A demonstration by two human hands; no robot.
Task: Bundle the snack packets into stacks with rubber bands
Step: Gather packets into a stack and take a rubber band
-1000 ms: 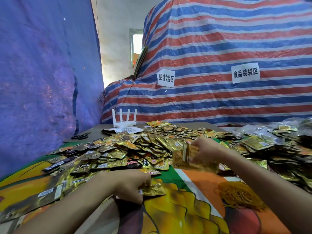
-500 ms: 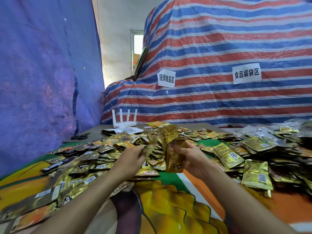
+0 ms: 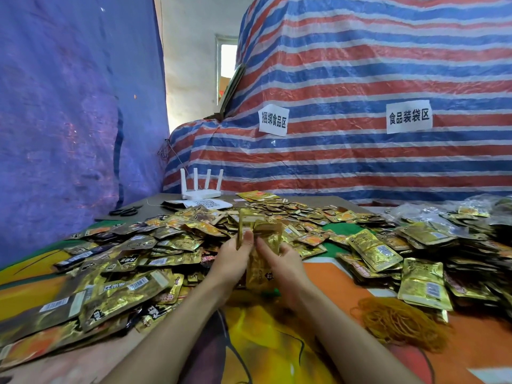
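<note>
Items as I see them from my station, far left to far right:

- Blue tarp (image 3: 69,120): hangs along the left side
- Scissors (image 3: 126,210): flat on the bare far-left corner of the surface (image 3: 155,202)
- Loose packets (image 3: 124,273): gold and dark foil, heaped over the left half of the printed cloth (image 3: 277,350)
- Router (image 3: 201,189): white, four aerials up, at the back edge, with a white QR sheet (image 3: 205,203) just in front of it
- Left grip (image 3: 231,261): curled round the held stack from the left, thumb on its front face
- Held stack (image 3: 259,275): gold packets, upright, raised above the cloth at centre, between both hands
- Right grip (image 3: 285,267): clasps the same stack from the right
- Striped tarp (image 3: 360,79): red, white and blue, behind the surface, bearing two paper labels (image 3: 273,120)
- Rubber bands (image 3: 399,325): an orange tangle on the cloth, right of my right forearm
- Stacked packets (image 3: 374,250): piled along the right side; I cannot tell whether they are banded
</note>
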